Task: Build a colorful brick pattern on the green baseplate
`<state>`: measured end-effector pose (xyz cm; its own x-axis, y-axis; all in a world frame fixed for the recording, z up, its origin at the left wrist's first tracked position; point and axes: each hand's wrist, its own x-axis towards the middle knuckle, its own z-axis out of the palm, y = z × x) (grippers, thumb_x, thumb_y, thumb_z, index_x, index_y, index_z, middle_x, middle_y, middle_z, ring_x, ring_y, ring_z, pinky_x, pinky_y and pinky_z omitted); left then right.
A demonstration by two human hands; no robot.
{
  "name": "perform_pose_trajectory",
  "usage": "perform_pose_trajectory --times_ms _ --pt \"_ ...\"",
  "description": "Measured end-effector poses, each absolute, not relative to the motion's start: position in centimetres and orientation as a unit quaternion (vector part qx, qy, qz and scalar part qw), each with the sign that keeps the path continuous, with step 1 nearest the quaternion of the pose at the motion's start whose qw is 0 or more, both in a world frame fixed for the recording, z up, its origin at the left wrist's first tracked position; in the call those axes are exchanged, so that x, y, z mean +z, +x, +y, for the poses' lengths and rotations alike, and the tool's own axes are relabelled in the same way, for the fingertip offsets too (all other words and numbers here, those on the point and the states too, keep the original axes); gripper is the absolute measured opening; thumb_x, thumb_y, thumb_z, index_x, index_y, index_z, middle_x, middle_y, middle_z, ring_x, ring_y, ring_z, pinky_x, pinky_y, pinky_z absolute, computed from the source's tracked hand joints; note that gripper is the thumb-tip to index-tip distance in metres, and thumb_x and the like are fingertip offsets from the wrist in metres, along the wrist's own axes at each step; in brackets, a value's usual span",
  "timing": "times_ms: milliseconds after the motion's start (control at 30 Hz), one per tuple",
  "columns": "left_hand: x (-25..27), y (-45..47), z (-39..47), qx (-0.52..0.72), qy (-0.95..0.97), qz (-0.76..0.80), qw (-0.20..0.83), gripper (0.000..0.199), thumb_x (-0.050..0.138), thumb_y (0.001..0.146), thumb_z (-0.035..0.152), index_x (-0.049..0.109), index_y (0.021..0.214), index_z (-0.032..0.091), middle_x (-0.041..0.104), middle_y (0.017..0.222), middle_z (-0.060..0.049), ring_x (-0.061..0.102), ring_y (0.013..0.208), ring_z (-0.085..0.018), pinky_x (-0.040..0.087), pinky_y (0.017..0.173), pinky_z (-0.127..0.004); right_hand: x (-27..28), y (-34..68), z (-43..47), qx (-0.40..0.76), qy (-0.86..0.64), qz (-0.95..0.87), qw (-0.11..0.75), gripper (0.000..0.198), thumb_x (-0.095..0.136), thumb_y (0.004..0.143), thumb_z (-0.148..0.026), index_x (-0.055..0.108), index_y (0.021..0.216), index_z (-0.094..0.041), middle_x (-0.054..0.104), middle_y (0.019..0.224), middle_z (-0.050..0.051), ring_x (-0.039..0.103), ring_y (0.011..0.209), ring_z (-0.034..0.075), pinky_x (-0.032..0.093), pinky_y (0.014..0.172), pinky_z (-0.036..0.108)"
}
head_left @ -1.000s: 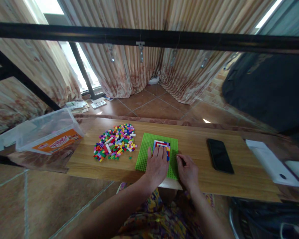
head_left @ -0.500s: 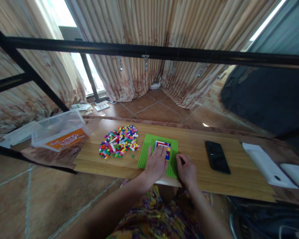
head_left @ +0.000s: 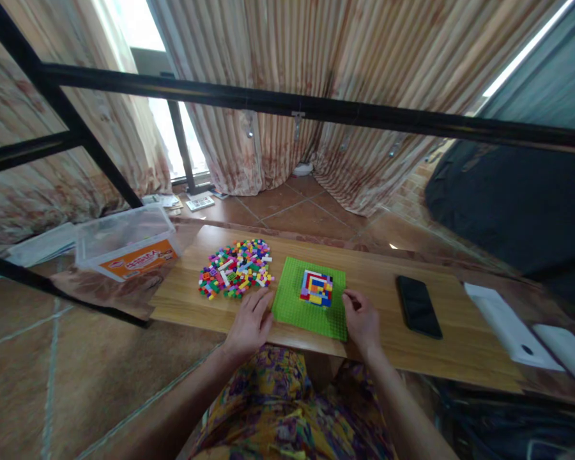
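Note:
A green studded baseplate [head_left: 289, 300] lies on the wooden board, with a small square of colourful building bricks [head_left: 316, 289] pressed onto its middle. The bricks are red, white, blue, yellow and orange. My left hand [head_left: 250, 322] rests flat by the plate's left edge, fingers stretched out and apart, with nothing seen in it. Just beyond its fingertips spreads a pile of loose mixed bricks [head_left: 234, 268]. At the plate's right edge is my right hand [head_left: 363, 322], its thumb and curled forefinger closed on that edge.
A black phone [head_left: 418, 306] lies to the right on the wooden board [head_left: 378, 351]. Beyond it are white objects [head_left: 512, 326]. A clear plastic box [head_left: 127, 243] with an orange label stands at the left. A black metal rail [head_left: 268, 102] crosses in front of the curtains.
My left hand has left the brick square and moved left off the baseplate, uncovering the bricks. My right hand stays at the plate's right edge. The view has shifted slightly.

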<state>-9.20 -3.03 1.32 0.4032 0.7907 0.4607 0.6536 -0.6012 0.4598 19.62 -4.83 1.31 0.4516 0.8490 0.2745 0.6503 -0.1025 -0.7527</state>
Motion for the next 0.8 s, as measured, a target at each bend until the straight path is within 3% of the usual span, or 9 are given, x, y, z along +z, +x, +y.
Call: perform_pose_trajectory --times_ms 267,633,800 --pt "0.4 -8.9 -3.1 0.340 0.834 0.421 0.113 0.032 0.050 0.089 0.018 0.058 0.120 0.016 0.059 0.126 -0.014 0.056 0.117 -0.026 0.051 0.099 -0.045 2.2 16.2 -1.8 0.094 -0.758 -0.470 0.442 0.057 0.054 0.080 -0.056 0.061 0.117 -0.013 0.064 0.107 0.016 0.059 0.082 0.022 0.047 0.078 0.038" --pt "1.0 -8.7 -3.4 0.308 0.842 0.427 0.119 0.028 0.048 0.090 0.016 0.060 0.115 0.014 0.059 0.124 -0.015 0.054 0.118 -0.026 0.049 0.102 -0.046 0.9 16.5 -1.5 0.144 -0.758 -0.465 0.433 0.058 0.059 0.078 -0.057 0.063 0.114 -0.012 0.065 0.104 0.016 0.060 0.086 0.025 0.047 0.082 0.042" --pt "1.0 -8.8 -3.4 0.315 0.844 0.417 0.120 0.029 0.048 0.089 0.016 0.060 0.115 0.014 0.060 0.123 -0.015 0.055 0.117 -0.025 0.049 0.101 -0.045 2.2 15.1 -1.8 0.008 -0.735 -0.528 0.424 0.050 0.054 0.085 -0.052 0.063 0.114 -0.012 0.062 0.108 0.018 0.056 0.098 0.029 0.044 0.089 0.045"
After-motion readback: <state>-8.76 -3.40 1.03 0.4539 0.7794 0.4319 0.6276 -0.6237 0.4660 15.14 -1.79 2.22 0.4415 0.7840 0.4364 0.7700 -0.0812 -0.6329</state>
